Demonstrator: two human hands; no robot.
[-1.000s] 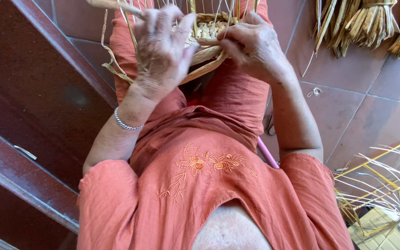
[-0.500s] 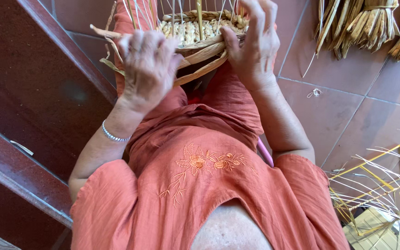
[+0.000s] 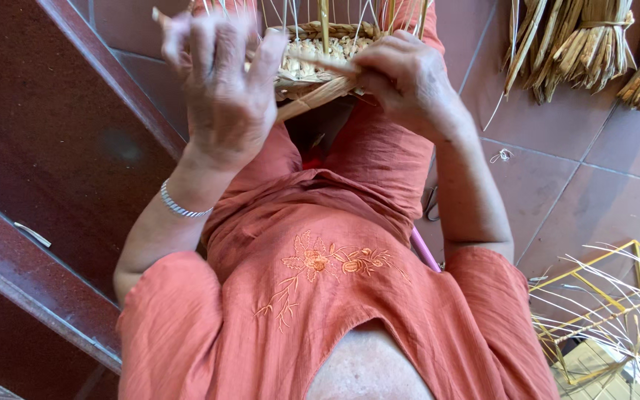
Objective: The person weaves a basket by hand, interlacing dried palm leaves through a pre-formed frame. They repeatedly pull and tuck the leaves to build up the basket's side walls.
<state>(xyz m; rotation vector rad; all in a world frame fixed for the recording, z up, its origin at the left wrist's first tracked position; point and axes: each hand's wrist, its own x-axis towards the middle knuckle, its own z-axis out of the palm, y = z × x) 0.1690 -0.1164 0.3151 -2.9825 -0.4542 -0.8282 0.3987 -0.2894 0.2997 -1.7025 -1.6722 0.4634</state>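
Lifted off the half-woven basket (image 3: 320,59), left hand (image 3: 224,89) spreads open while right hand (image 3: 401,78) pinches the weaving strand (image 3: 312,100), best kept taut

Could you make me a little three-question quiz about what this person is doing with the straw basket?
1. True or false: the right hand pinches a flat straw strand against the half-woven basket.
2. What is on the wrist of the left hand?
A) a watch B) a thin silver bracelet C) nothing
3. What lies on the tiled floor at the upper right?

Key:
1. True; the fingers close on the strand at the basket's rim.
2. B, the bracelet sits just below the raised, open hand.
3. Tied bundles of dried straw.
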